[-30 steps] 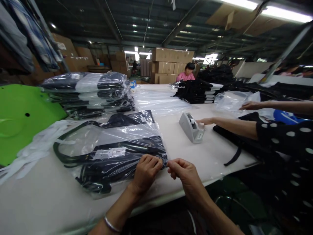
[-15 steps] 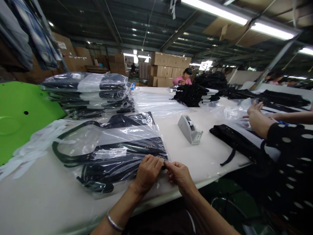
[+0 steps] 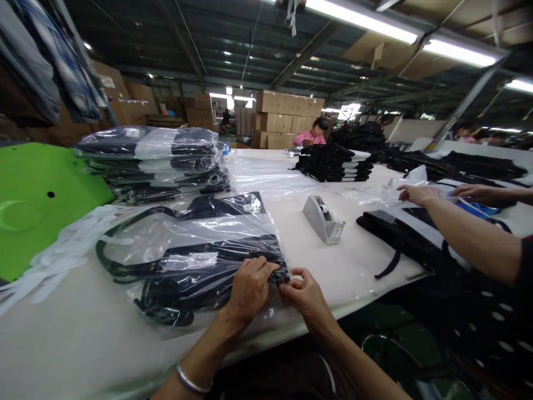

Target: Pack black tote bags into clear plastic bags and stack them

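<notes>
Two hands, the left hand [image 3: 250, 286] and the right hand [image 3: 306, 293], are meeting on one clear bag [image 3: 195, 258]. One tape dispenser [image 3: 322, 218] is sitting on the surface [image 3: 353, 261]. Two stacks are standing farther back: one of bagged goods [image 3: 152, 161], one of dark garments [image 3: 333, 162]. Two co-worker hands [image 3: 418, 193] are showing at the right.

Bright overhead tube lighting, warped edges

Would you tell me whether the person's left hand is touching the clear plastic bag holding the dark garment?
Touching: in the head view, the left hand lies on the clear plastic bag at its near right corner, fingers pressed onto the film beside the right hand.
</notes>
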